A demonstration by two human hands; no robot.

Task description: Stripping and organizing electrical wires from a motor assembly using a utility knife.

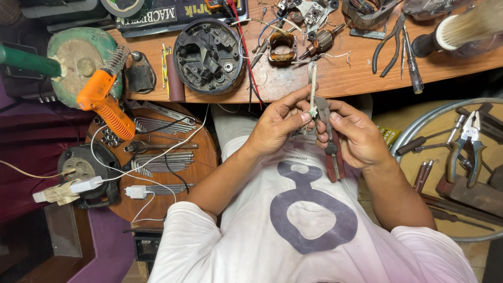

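Note:
My left hand [277,126] pinches a thin white cord [313,86] between thumb and fingers, and the cord rises upright toward the wooden bench edge [293,91]. My right hand [356,136] grips red-handled pliers [330,152], with the jaws meeting the cord near my left fingertips and the handles pointing down over my white shirt. Both hands are held close together just below the bench edge.
On the bench lie a round black motor housing [209,55], a copper-wound coil [283,50], an armature [320,42], dark pliers [390,44] and a brush [461,31]. An orange soldering gun [105,102] sits left above a round tray of wrenches [162,162]. More pliers [469,147] lie at the right.

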